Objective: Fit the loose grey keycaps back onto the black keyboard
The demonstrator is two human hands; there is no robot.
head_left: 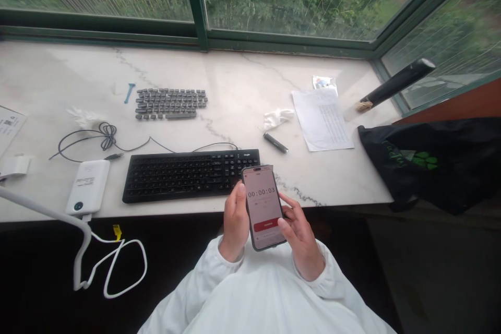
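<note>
A smartphone is held upright in front of my body, its screen showing a timer at 00:00:03 above a red button. My left hand is closed along the phone's left edge, with the fingers hidden behind it. On the other side, my right hand grips the right edge, its thumb at the red button's end. Just beyond the phone lies a black keyboard, its lower right corner partly covered by the phone. Loose grey keycaps are laid out in rows farther back.
A blue tool, a coiled black cable and a white power bank lie left, with a white cord hanging below the edge. To the right are a black pen-like tool, paper and a black bag.
</note>
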